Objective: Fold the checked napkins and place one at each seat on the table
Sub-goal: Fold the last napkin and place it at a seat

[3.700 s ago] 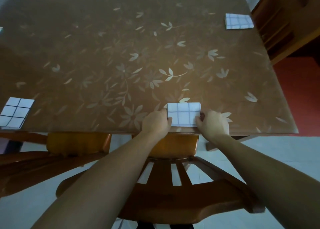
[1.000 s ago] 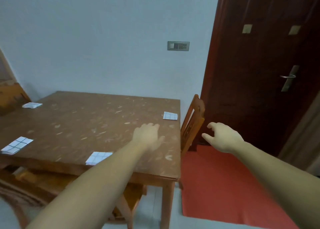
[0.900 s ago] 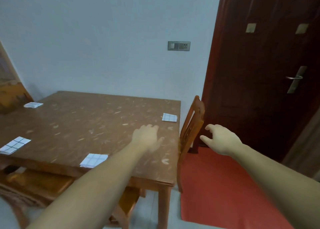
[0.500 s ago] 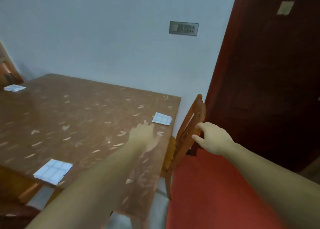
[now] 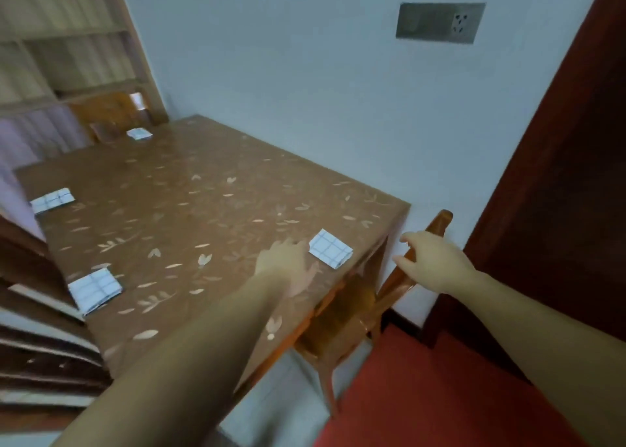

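Observation:
Several folded checked napkins lie on the brown flower-patterned table (image 5: pixel 210 209). One napkin (image 5: pixel 330 248) sits near the table's right edge, in front of a wooden chair (image 5: pixel 411 270). Another napkin (image 5: pixel 95 289) lies at the near edge, a third napkin (image 5: pixel 52 200) at the left edge, and a far napkin (image 5: pixel 139 133) at the back. My left hand (image 5: pixel 288 265) hovers with relaxed fingers over the table, just left of the right-edge napkin, holding nothing. My right hand (image 5: pixel 435 263) reaches over the chair's back, fingers loosely spread; I cannot tell if it touches the wood.
A dark red door (image 5: pixel 559 192) stands at the right above a red floor mat (image 5: pixel 440 396). A wall socket plate (image 5: pixel 440 22) is on the pale wall. Wooden shelving (image 5: pixel 67 57) and another chair (image 5: pixel 108 115) are at the far left; a chair back (image 5: pixel 37 345) is near left.
I have left the napkin I set down at the near seat. The view swung left and closer to the table's right corner. Both hands stayed empty, near the right-edge napkin and chair.

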A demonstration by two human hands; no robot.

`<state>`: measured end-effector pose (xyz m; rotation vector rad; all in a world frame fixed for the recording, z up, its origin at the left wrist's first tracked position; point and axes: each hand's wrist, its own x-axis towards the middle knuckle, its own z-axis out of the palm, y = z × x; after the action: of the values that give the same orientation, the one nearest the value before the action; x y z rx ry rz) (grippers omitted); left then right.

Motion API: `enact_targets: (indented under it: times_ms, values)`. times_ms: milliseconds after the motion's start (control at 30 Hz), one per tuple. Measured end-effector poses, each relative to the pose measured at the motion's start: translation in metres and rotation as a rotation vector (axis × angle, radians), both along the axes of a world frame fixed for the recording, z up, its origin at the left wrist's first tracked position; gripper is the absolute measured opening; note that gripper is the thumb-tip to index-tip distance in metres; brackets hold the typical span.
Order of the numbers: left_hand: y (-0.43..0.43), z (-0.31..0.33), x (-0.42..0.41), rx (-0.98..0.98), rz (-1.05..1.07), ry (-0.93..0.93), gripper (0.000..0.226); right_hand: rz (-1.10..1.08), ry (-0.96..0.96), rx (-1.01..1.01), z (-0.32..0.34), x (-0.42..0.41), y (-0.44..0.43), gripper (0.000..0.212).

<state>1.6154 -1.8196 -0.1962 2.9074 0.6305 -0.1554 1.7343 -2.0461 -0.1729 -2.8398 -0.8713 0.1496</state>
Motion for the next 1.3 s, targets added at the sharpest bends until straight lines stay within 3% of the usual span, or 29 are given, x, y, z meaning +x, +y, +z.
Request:
enact_targets:
  times_ms: [100,467,867,1100,1300]
  values:
    - [-0.021,-0.004,0.017,-0.018,0.088,0.015,0.05,0.111,0.016,0.02,-0.006,0.042,-0.003,0.039]
    - [-0.017,-0.053,0.095,-0.046,0.355,0.036,0.053,0.459,-0.014,-0.08,-0.05,0.162,0.064,0.057]
    - [-0.034,-0.111,0.137,-0.063,0.681,0.187,0.051,0.743,0.071,-0.185,-0.124,0.249,0.127,0.04]
    - [-0.046,-0.152,0.183,-0.122,0.829,0.176,0.041,0.761,0.234,-0.114,-0.184,0.263,0.14,0.029]
    - [-0.031,-0.179,0.201,0.004,0.795,0.216,0.031,0.773,0.232,-0.077,-0.206,0.259,0.161,0.037]
